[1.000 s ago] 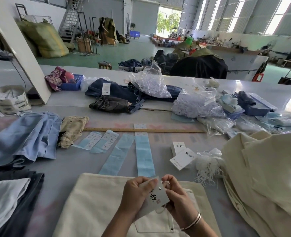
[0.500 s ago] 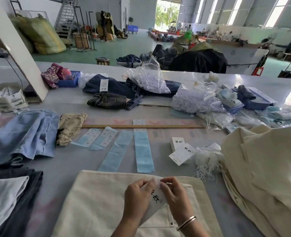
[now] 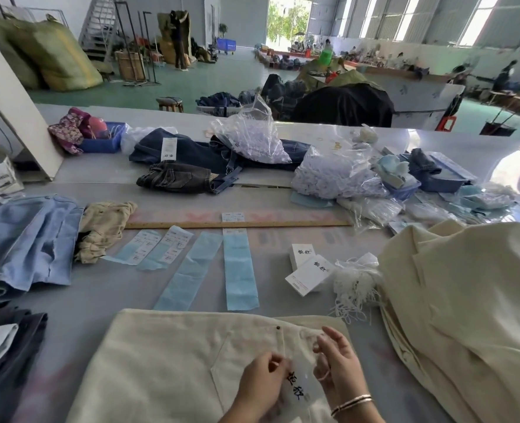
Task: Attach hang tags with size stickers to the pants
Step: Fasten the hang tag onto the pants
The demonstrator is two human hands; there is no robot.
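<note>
Grey table (image 3: 78, 303) filled the near view, with a warehouse floor beyond it. Cream pants (image 3: 173, 361) lay flat at the near edge, waistband away from the person. Half a second before, both hands had met over one white tag, hiding most of it; now they had dropped lower and drawn apart. The left hand (image 3: 260, 383) pinched the tag (image 3: 296, 389) at its left edge, and the card's black characters showed in full between the two hands, over the pants' back pocket. The right hand (image 3: 336, 363) had lifted off the card; its fingers were curled, and a thin loop of string (image 3: 324, 375) ran round one of them, though whether it was pinched I could not tell. Blur softened the fingertips. The view itself had tipped down a little, so the pants took up more of it than before.

Behind the pants, blue strips (image 3: 240, 270) lay side by side, unmoved. To their right stood a stack of tags (image 3: 310, 274) beside a tangle of white strings (image 3: 356, 282). More cream pants (image 3: 466, 300) were heaped at the right.
</note>
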